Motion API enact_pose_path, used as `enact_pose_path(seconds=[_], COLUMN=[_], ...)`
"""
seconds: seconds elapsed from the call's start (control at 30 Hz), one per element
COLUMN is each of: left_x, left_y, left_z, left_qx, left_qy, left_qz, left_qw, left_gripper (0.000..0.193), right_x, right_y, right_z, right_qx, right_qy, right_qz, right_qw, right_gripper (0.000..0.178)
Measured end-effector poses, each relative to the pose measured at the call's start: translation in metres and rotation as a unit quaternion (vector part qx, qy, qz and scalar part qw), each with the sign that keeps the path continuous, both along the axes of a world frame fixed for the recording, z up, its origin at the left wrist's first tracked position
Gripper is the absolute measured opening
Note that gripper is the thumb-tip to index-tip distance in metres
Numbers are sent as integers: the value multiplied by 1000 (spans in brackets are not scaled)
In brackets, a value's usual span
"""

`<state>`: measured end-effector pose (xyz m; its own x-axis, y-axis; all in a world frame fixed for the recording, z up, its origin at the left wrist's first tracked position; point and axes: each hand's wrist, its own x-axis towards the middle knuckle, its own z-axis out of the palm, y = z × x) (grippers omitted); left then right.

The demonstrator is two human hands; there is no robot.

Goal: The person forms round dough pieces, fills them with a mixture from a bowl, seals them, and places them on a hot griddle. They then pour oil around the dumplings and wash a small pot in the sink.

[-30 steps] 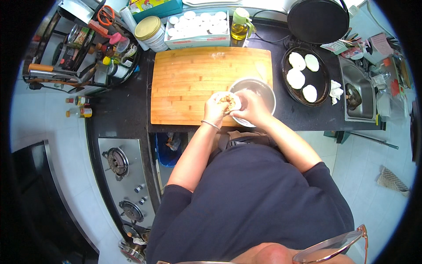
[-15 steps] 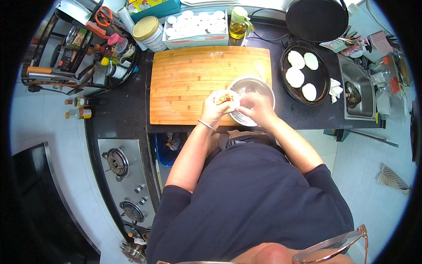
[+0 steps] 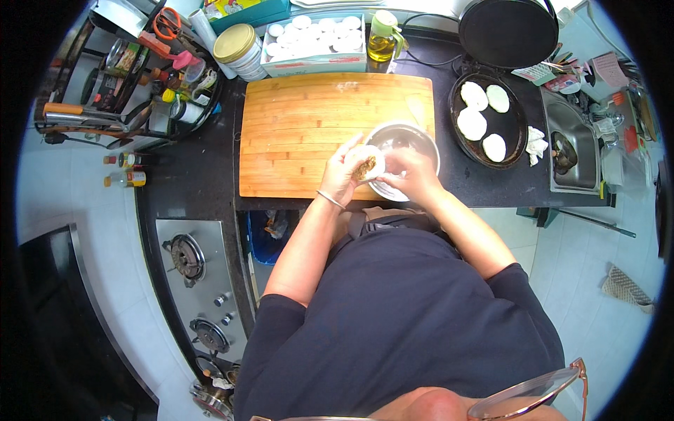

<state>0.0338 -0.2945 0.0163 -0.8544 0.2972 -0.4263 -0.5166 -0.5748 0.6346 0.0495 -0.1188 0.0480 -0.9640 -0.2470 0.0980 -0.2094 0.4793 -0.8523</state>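
Note:
A white round of dough (image 3: 376,163) with a brown, crumbly filling (image 3: 366,167) lies cupped in my left hand (image 3: 340,177), over the front edge of the wooden board. The fingers curl round its far side and the thumb lies by the filling. My right hand (image 3: 415,179) is closed in a pinch at the dough's right edge; the exact contact is partly hidden by the fingers. Beneath and behind the right hand is a metal bowl (image 3: 430,137), whose contents are mostly covered. The wooden board (image 3: 302,133) spans the counter in front of me.
At the right, an open electric pan (image 3: 503,126) holds several pale flat dough cakes (image 3: 471,123), beside a crumpled white cloth (image 3: 536,144) and a sink (image 3: 580,165). Behind the board stand a box of eggs (image 3: 316,67), a lidded tub (image 3: 240,50) and an oil bottle (image 3: 381,43). A gas hob (image 3: 200,281) is left.
The dough has turned in my left hand, with its filling now facing lower and more to the right. The left fingers have straightened upward. My right hand stays at the edge.

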Motion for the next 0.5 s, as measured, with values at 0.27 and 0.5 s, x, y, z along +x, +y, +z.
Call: enact_pose_path(seconds=[0.27, 0.5], left_x=[1, 2], left_y=[2, 5], left_z=[-9, -6], left_qx=[-58, -114], left_qy=[18, 35], left_qz=[-30, -26], left_qw=[998, 993], left_gripper=[29, 26], right_x=[-3, -7], right_y=[3, -1], right_z=[1, 9], right_qx=[57, 112], right_qy=[120, 162], right_qz=[38, 73], right_qw=[990, 978], right_gripper=[21, 13])
